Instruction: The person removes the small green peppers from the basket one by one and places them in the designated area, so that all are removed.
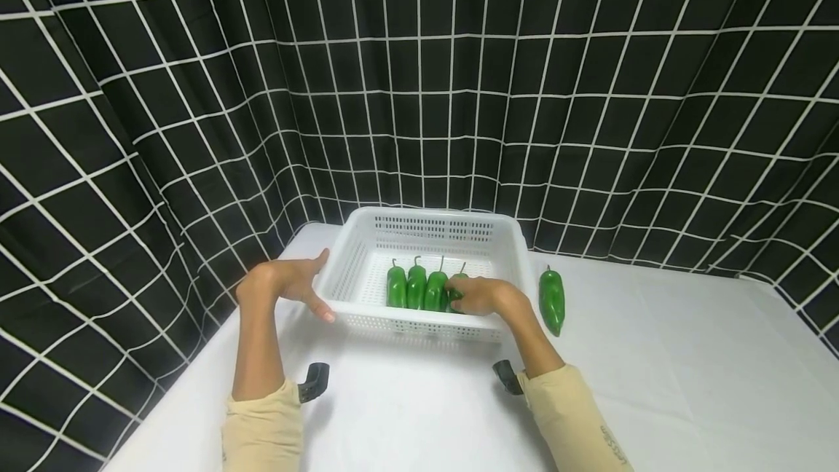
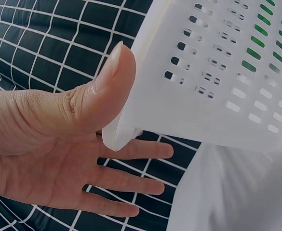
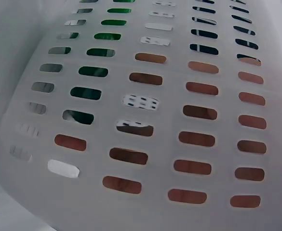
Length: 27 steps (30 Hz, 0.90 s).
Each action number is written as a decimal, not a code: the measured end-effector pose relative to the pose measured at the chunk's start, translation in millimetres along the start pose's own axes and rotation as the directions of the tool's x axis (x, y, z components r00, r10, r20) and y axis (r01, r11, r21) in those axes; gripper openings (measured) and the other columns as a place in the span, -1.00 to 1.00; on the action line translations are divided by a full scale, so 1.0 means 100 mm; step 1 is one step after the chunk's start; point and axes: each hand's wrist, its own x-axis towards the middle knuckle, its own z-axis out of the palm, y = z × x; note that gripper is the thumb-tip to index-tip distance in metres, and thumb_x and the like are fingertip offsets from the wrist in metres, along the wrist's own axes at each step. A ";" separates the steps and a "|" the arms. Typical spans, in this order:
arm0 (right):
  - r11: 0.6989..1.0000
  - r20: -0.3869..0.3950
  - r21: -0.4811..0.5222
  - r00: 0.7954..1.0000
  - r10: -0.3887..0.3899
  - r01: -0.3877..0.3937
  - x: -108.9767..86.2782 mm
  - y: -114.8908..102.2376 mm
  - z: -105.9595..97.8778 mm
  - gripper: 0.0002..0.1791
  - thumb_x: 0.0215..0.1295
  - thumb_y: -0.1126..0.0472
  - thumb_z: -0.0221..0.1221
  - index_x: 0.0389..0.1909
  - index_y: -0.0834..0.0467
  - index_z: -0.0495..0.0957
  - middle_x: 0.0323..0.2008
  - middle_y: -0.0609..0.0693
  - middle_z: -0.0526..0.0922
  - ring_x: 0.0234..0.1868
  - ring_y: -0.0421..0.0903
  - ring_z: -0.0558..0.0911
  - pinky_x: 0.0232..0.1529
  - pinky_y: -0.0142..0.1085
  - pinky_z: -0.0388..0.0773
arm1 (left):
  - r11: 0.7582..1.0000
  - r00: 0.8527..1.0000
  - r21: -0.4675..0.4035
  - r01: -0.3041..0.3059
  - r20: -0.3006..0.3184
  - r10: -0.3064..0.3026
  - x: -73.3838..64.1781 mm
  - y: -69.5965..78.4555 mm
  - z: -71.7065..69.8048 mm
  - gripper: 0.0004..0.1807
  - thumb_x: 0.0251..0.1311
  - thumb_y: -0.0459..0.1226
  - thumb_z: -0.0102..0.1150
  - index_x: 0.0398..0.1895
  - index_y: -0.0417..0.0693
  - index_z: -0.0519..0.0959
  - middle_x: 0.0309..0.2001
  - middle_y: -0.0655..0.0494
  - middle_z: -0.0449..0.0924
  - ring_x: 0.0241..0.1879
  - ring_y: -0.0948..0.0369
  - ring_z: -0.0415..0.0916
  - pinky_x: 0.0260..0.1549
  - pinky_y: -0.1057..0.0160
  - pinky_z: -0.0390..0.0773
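Note:
A white perforated plastic basket (image 1: 419,317) stands on the table, with several green peppers (image 1: 416,288) in a row inside it, stems pointing to the back. My right hand (image 1: 481,296) reaches over the front wall and grips the rightmost pepper (image 1: 462,275), partly covering it. In the right wrist view the basket wall (image 3: 169,101) hides most of that hand, and skin shows through the slots. My left hand (image 1: 291,285) is at the basket's left front corner, thumb at the rim, the other fingers straight and spread, as the left wrist view shows.
One more green pepper (image 1: 552,301) lies on the white tablecloth (image 1: 655,355) to the right of the basket. A black cloth with a white grid (image 1: 459,93) hangs behind and at both sides. Dark wrist mounts (image 1: 314,382) stick out from the sleeves.

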 end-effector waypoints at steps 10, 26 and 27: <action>0.999 -0.059 -0.046 0.998 -0.014 0.011 0.02 -0.01 0.01 -0.64 0.43 0.24 0.23 0.20 0.14 0.58 0.24 0.17 0.68 0.32 0.22 0.62 0.35 0.19 0.53 | 1.000 1.000 -0.002 0.004 0.003 -0.004 0.00 0.00 0.01 0.70 -0.37 0.23 0.73 0.71 -0.12 -0.26 0.65 -0.33 0.00 0.62 -0.37 0.00 0.51 -0.46 0.12; 0.993 -0.282 0.115 0.960 -0.008 0.042 0.01 -0.02 -0.08 -0.58 0.17 0.37 0.41 0.02 0.12 0.51 -0.23 0.08 0.63 -0.22 -0.01 0.54 -0.30 -0.28 0.51 | 0.999 0.999 -0.010 -0.033 0.021 0.033 0.01 -0.01 -0.01 0.70 -0.33 0.21 0.73 0.71 -0.15 -0.29 0.65 -0.34 0.01 0.62 -0.36 0.02 0.51 -0.45 0.13; 0.991 -0.290 0.119 0.957 -0.025 0.062 0.00 -0.02 -0.09 -0.58 0.17 0.37 0.41 0.01 0.12 0.51 -0.26 0.07 0.61 -0.23 -0.01 0.54 -0.29 -0.29 0.50 | 0.999 0.999 -0.010 -0.032 0.023 0.032 0.01 -0.01 -0.01 0.70 -0.33 0.21 0.73 0.71 -0.15 -0.29 0.65 -0.34 0.01 0.62 -0.36 0.02 0.51 -0.45 0.13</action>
